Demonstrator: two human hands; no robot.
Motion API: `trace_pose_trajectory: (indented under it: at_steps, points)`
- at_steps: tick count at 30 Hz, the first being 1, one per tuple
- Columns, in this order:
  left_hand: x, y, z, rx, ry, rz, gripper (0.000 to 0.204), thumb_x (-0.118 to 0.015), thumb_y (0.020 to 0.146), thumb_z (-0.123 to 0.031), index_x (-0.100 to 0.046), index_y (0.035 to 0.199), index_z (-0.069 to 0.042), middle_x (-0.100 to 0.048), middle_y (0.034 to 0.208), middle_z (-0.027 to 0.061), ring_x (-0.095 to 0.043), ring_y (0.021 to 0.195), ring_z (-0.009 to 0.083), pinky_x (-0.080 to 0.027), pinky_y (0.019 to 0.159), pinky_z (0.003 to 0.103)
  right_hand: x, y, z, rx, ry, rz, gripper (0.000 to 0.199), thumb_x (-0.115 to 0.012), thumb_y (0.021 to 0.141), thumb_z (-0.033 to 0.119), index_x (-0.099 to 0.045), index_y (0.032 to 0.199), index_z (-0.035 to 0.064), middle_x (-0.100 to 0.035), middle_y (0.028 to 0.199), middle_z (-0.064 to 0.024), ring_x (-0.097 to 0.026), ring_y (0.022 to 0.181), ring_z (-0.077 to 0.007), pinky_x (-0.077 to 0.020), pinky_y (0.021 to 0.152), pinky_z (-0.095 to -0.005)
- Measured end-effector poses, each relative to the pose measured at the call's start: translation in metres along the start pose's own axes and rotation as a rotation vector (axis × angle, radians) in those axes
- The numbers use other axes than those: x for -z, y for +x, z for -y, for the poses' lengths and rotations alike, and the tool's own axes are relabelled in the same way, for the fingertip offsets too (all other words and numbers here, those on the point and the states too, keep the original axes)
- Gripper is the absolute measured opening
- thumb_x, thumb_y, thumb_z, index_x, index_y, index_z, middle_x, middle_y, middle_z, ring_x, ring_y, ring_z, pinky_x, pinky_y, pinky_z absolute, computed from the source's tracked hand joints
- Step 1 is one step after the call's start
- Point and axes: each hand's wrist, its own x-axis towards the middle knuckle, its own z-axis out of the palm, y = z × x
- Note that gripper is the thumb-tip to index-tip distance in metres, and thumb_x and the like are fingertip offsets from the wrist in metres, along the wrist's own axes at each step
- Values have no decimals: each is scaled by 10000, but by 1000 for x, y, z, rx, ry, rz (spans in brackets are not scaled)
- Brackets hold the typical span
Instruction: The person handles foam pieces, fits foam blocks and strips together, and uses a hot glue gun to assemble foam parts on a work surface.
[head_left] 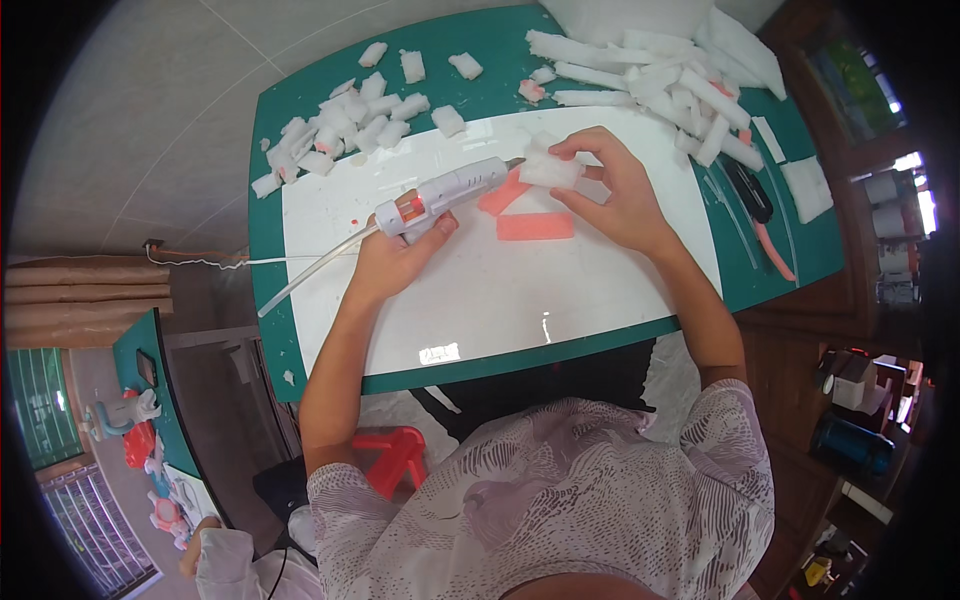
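At the bottom of the frame a patterned shirt [560,500] fills the foreground, and both bare forearms rise from it toward the table. A red stool [395,455] shows under the table edge at lower centre.

Just left of centre, the left hand [400,255] is closed around the handle of a white glue gun [450,190], with a finger at its orange trigger. The gun lies slanted, its nozzle pointing up and to the right, and a clear glue stick [310,270] sticks out of its back toward the left. Right of centre, the right hand [615,195] pinches a small white foam block [550,172] between thumb and fingers, held right at the nozzle tip.

Under the hands lies a glossy white board [480,300] on a green cutting mat [770,270]. Two pink foam strips rest on the board: one pink strip [535,226] lies flat just below the right hand, and a slanted pink piece [503,195] sits partly under the gun and block.

Farther up, a heap of small cut foam bits [340,125] is scattered at the upper left of the mat. A pile of long white foam sticks [660,80] lies at the upper right. At the right edge of the mat lies a utility knife [750,195] with a pink handle end.
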Motion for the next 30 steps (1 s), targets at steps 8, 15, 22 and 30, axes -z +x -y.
trace_pose_trajectory:
  at_steps: [8,15,22,30]
  points:
    - [3,1,13,14,-79,0,284,-695,883,-126,-643,1143,-27,-677,999,13,-609,945,104,-470,871,272,0,1,-1,31,-16,6,401,-745,799,24,-579,1160,75,-568,1194,-73,-578,1145,-206,-557,903,-328]
    - [5,2,18,25,-30,8,305,-713,870,-164,-648,1140,-38,-678,990,6,-606,929,106,-469,853,270,0,-1,1,11,-11,13,402,-751,796,34,-585,1159,81,-575,1189,-64,-580,1139,-203,-550,902,-329]
    - [5,0,17,24,-18,8,293,-709,873,-170,-656,1129,-38,-677,985,7,-601,917,105,-468,843,267,3,0,2,-8,-33,-13,391,-754,801,50,-592,1155,85,-576,1197,-60,-581,1141,-192,-546,887,-320]
    - [3,1,14,9,35,1,292,-710,870,-184,-664,1107,-19,-691,964,26,-607,878,115,-483,805,283,6,1,-2,-28,-28,-27,425,-758,804,39,-576,1186,83,-575,1227,-55,-572,1198,-188,-541,891,-314]
